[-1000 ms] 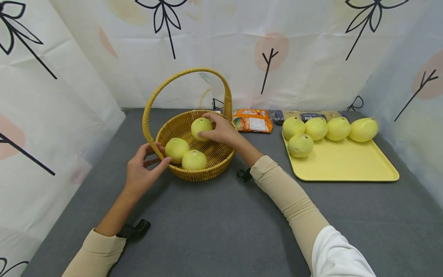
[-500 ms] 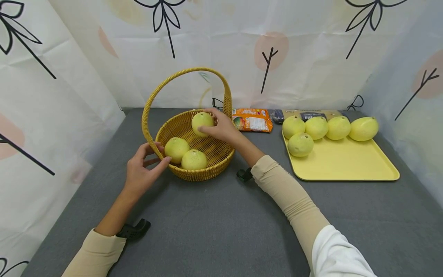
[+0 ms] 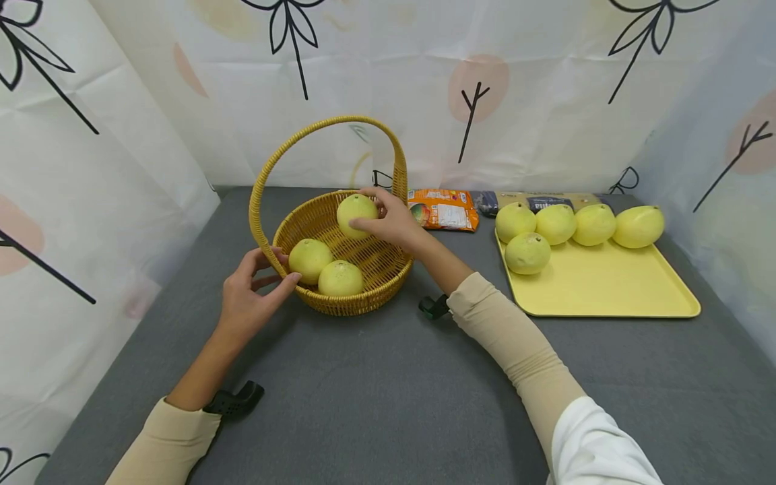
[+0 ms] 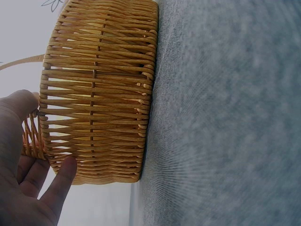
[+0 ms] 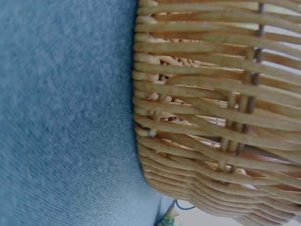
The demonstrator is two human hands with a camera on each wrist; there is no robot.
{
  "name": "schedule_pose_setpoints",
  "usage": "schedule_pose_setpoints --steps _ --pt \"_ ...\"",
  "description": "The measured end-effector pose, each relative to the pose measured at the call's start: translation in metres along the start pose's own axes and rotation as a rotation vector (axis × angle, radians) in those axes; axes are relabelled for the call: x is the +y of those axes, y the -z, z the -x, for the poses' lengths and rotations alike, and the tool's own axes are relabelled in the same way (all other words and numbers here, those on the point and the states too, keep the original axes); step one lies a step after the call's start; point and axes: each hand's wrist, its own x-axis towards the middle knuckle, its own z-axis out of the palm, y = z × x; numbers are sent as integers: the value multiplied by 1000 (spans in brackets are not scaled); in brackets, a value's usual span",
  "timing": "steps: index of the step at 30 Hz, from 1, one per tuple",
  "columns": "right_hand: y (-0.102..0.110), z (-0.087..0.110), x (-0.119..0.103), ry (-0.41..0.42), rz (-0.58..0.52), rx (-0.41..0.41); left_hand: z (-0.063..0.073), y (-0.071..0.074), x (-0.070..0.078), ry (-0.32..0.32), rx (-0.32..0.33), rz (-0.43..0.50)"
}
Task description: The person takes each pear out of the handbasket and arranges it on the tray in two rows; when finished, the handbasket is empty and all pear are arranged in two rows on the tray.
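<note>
A yellow wicker basket point(image 3: 382, 296) with a tall arched handle stands on the grey table. My left hand point(image 3: 245, 296) holds its left rim at the foot of the handle, thumb in front and fingers behind; the left wrist view shows this left hand point(image 4: 23, 174) against the weave. Inside the basket, two round yellow-green fruits, a left one point(image 3: 310, 261) and a front one point(image 3: 341, 279), lie side by side. My right hand point(image 3: 394, 219) grips a third yellow-green fruit point(image 3: 354, 215) near the basket's back wall. Whether that fruit touches the basket floor, I cannot tell.
Right of the basket is a yellow tray point(image 3: 612, 289) with several similar fruits point(image 3: 527, 253) along its back and left side. An orange packet point(image 3: 445, 210) and a long tan-and-dark package point(image 3: 545, 201) lie behind. A patterned cloth point(image 3: 412, 87) hangs behind the table.
The fruit in my right hand has shifted slightly back and to the right within the basket. My left hand keeps its hold on the basket rim.
</note>
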Motion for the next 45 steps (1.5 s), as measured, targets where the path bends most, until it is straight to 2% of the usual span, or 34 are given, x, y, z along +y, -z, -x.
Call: schedule_pose_setpoints --steps 11,18,30,36,45 --pt "6 19 -11 36 -127 -27 0 0 1 -7 3 -13" --pt "8 34 -16 40 -123 -29 0 1 1 -10 1 -13" --pt "22 59 -22 87 -207 -86 0 1 2 -17 1 -20" --pt "32 73 -19 98 -181 -86 0 0 2 -24 7 -19" --pt "54 95 -15 83 -95 -75 0 -1 0 -2 -1 -21"
